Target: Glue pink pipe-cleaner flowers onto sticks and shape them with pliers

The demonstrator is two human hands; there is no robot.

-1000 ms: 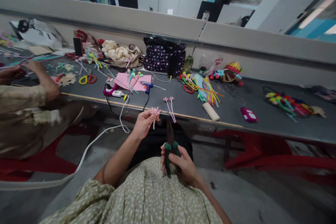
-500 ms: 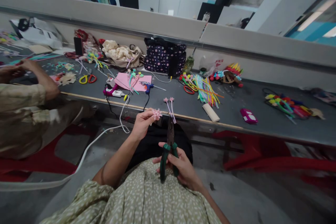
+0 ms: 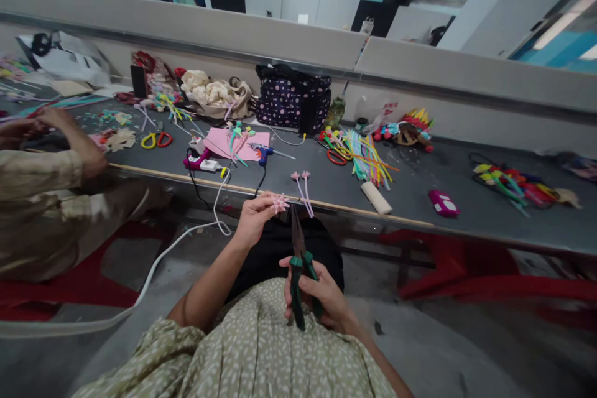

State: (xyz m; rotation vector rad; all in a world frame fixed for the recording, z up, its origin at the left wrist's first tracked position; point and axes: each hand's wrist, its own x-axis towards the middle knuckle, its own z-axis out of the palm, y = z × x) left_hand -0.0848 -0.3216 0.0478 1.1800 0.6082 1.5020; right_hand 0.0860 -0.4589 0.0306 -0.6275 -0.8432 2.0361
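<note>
My left hand pinches a small pink pipe-cleaner flower just in front of the table edge. My right hand is closed around the green handles of a pair of pliers, held over my lap with the dark jaws pointing up toward the flower. Two finished pink flowers on stems lie on the grey table just beyond my hands.
A glue gun, pink sheet, power strip, scissors, coloured pipe cleaners, a cardboard tube and a dotted bag lie on the table. Another person works at the left. Red stools stand below.
The pliers' handles have closed together in my right hand and the jaws tilted slightly left toward the flower. My left hand has turned the flower a little.
</note>
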